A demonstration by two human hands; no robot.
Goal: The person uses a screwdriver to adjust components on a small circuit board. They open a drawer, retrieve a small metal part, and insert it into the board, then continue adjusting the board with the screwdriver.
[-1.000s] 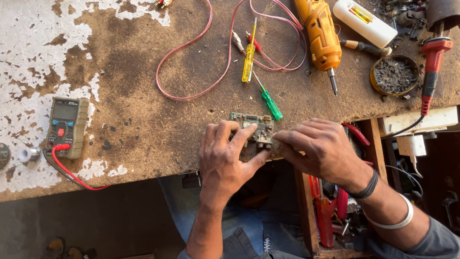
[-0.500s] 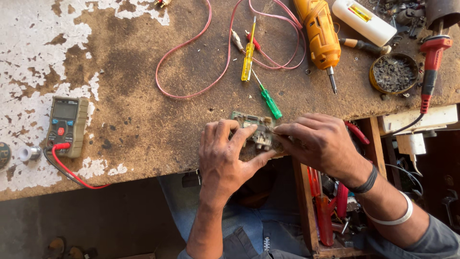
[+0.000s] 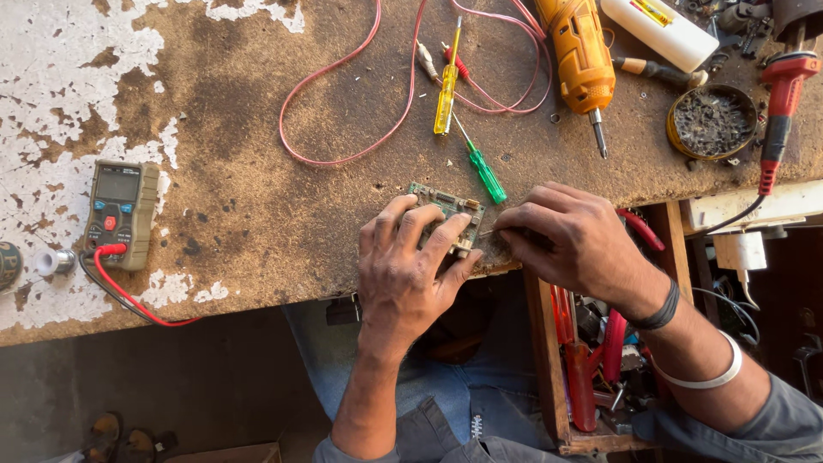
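Worn and stained, the wooden workbench (image 3: 257, 214) carries patches of flaking white paint on its left side. Your left hand (image 3: 411, 266) lies flat, fingers spread, pressing down on one small green circuit board (image 3: 446, 206) at the near edge of the bench. Your right hand (image 3: 570, 240) curls in just beside it, fingertips pinched together at the board's right edge; whether they grip anything there cannot be told. Two bands circle your right forearm, one dark, one white. Beyond the board lie two screwdrivers, one yellow (image 3: 447, 90) and one green-handled (image 3: 485, 170), one orange drill (image 3: 580, 56) and a looping pink wire (image 3: 343, 129). One multimeter (image 3: 120, 213) sits well apart, far left.
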